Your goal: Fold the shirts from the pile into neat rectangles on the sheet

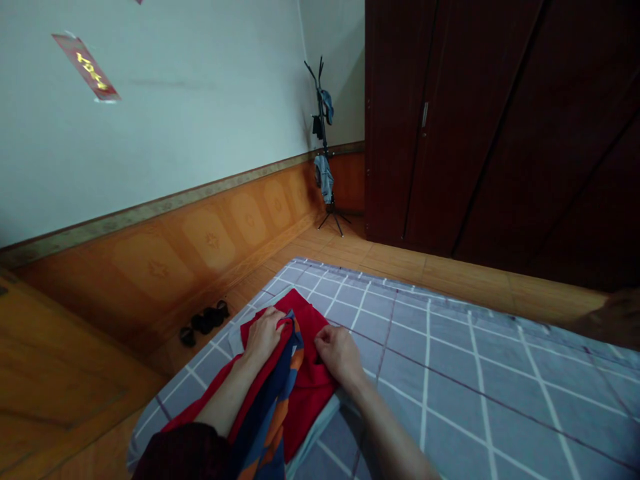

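A red garment (305, 400) with a dark blue and orange patterned strip (283, 400) lies on a bed with a grey checked sheet (400, 347). Pale fabric (320, 423) shows under its edges. My left hand (263, 335) rests on the garment's left part, fingers curled and gripping red cloth beside the top of the strip. On the right side of the garment, my right hand (339, 352) is closed, its thumb and index finger pinched against the red cloth.
Beyond the bed stand a dark red wardrobe (450, 120) and a black coat rack (325, 133) with clothes hung on it. Black shoes (205, 320) sit on the floor left of the bed. A yellow wooden piece of furniture (65, 380) is at the lower left.
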The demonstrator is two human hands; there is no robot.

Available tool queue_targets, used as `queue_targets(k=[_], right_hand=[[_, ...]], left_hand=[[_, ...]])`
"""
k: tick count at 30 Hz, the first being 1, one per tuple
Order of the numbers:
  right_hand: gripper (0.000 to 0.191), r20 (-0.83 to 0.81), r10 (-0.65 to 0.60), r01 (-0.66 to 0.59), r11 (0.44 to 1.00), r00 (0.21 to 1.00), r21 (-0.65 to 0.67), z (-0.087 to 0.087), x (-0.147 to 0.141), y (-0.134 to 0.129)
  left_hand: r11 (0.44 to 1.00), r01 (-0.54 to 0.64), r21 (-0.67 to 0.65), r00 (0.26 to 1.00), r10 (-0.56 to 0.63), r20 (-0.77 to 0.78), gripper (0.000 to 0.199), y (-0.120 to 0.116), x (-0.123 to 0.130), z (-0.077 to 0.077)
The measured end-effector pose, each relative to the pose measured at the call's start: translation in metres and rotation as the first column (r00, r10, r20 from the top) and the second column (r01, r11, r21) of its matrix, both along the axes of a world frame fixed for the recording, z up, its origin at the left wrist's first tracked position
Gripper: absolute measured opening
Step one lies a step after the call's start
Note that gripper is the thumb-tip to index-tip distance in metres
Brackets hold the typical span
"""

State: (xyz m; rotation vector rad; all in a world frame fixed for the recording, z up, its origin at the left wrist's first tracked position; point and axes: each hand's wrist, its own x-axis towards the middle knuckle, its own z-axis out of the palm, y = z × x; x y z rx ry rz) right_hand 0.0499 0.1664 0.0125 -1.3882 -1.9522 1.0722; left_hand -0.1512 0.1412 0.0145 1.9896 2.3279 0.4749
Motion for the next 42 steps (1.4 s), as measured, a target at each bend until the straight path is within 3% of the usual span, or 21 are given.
queue_targets(k=[6, 10, 13, 15, 18, 21, 23, 27, 31, 34, 36, 39, 42], right_hand=[[0.017, 0.138, -0.016, -0.002, 0.992, 0.990, 0.127, 0.004, -0.001, -0.007], [0.021, 0.173, -0.031, 0.006, 0.990, 0.984, 0.144, 0.002, -0.002, -0.008], [0.048, 0.024, -0.082, 0.073, 0.962, 0.996, 0.262, -0.002, -0.001, -0.006], [0.065, -0.138, -0.040, 0.094, 0.907, 0.990, 0.411, -0.006, 0.001, -0.003], [0.056, -0.248, 0.094, 0.065, 0.822, 0.964, 0.565, -0.011, 0.002, 0.001], [0.030, -0.289, 0.108, 0.086, 0.807, 0.951, 0.584, -0.014, 0.003, 0.003], [0.023, -0.302, 0.071, 0.121, 0.812, 0.951, 0.572, -0.015, 0.003, 0.004], [0.024, -0.258, 0.019, 0.126, 0.836, 0.966, 0.534, -0.015, 0.005, 0.005], [0.036, -0.187, 0.055, 0.053, 0.848, 0.981, 0.527, -0.014, 0.009, 0.005], [0.024, -0.142, 0.066, 0.014, 0.865, 0.988, 0.502, -0.011, 0.011, 0.005], [0.012, -0.151, 0.047, 0.029, 0.885, 0.987, 0.464, -0.009, 0.012, 0.006], [0.012, -0.198, 0.033, 0.056, 0.903, 0.980, 0.425, -0.005, 0.012, 0.006], [0.012, -0.210, 0.078, 0.021, 0.902, 0.975, 0.432, -0.002, 0.010, 0.005]], left_hand=[[0.999, 0.022, 0.038, 0.999, -0.021, -0.031, 0.021, -0.006, 0.005, 0.002], [0.964, 0.196, 0.180, 0.980, -0.189, -0.057, 0.021, -0.014, 0.013, 0.009], [0.868, 0.388, 0.310, 0.921, -0.377, -0.097, 0.022, -0.023, 0.025, 0.017], [0.811, 0.480, 0.335, 0.875, -0.468, -0.122, 0.021, -0.028, 0.033, 0.022], [0.762, 0.543, 0.352, 0.836, -0.528, -0.148, 0.019, -0.031, 0.040, 0.027], [0.749, 0.540, 0.385, 0.836, -0.532, -0.136, 0.020, -0.030, 0.039, 0.027], [0.746, 0.531, 0.403, 0.837, -0.537, -0.110, 0.020, -0.029, 0.036, 0.026], [0.773, 0.513, 0.372, 0.844, -0.533, -0.055, 0.020, -0.032, 0.037, 0.027], [0.802, 0.519, 0.297, 0.841, -0.541, -0.009, 0.021, -0.035, 0.041, 0.032], [0.825, 0.497, 0.270, 0.855, -0.519, 0.014, 0.022, -0.034, 0.037, 0.034], [0.859, 0.412, 0.305, 0.901, -0.435, 0.009, 0.022, -0.032, 0.032, 0.033], [0.868, 0.286, 0.406, 0.949, -0.314, 0.003, 0.023, -0.032, 0.029, 0.034], [0.838, 0.344, 0.423, 0.917, -0.398, 0.042, 0.024, -0.036, 0.039, 0.037]])
